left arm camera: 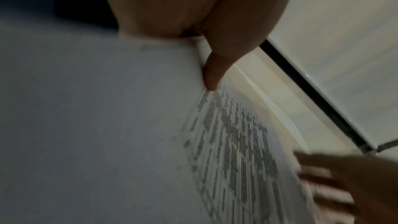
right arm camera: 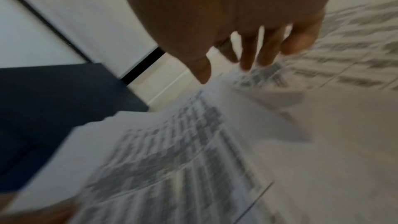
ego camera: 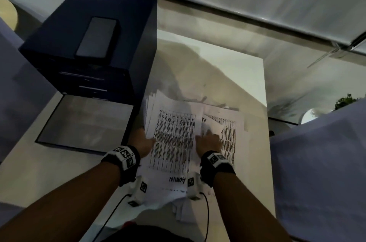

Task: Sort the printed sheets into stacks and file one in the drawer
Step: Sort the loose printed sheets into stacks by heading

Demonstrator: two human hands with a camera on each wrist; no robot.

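Observation:
A fanned stack of printed sheets (ego camera: 174, 142) with table rows and an "ADMIN" heading lies on the white table (ego camera: 247, 87). My left hand (ego camera: 141, 138) grips its left edge, thumb (left arm camera: 212, 74) on top and fingers hidden under the paper. My right hand (ego camera: 209, 139) lies flat with fingers (right arm camera: 247, 54) spread over the sheets, between this stack and another printed sheet (ego camera: 229, 134) to its right. The dark blue drawer cabinet (ego camera: 128, 23) stands to the left, its bottom drawer (ego camera: 85, 122) pulled out and looking empty.
A dark phone (ego camera: 97, 37) lies on the cabinet top. More loose white paper (ego camera: 184, 214) hangs at the table's near edge. A pale cloth-covered surface (ego camera: 316, 162) and a plant (ego camera: 344, 101) are to the right. The wrist views are motion-blurred.

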